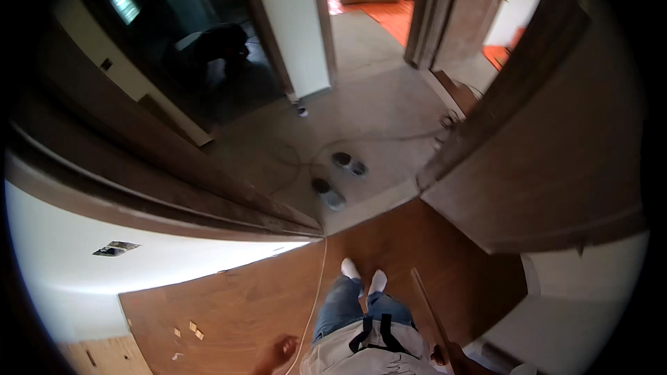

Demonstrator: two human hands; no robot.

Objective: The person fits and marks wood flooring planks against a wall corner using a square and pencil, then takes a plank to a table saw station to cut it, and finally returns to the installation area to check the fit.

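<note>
My right hand (442, 355) grips a long, thin brown strip (432, 305), perhaps a length of wooden trim, which slants up and away from my right side. At my left side hangs my left hand (279, 351), its fingers loosely curled and apart, with nothing visible in it. A pale cord (321, 278) runs along the wood floor past that hand, and I see no grip on it.
I stand in white socks on a brown wood floor (264, 298) before a doorway. Dark shoes (326, 194) and a loose cable (375, 140) lie on the grey floor beyond. A brown door (542, 146) stands at right. Small wood pieces (196, 331) lie left. A person (215, 45) bends over in the dark room.
</note>
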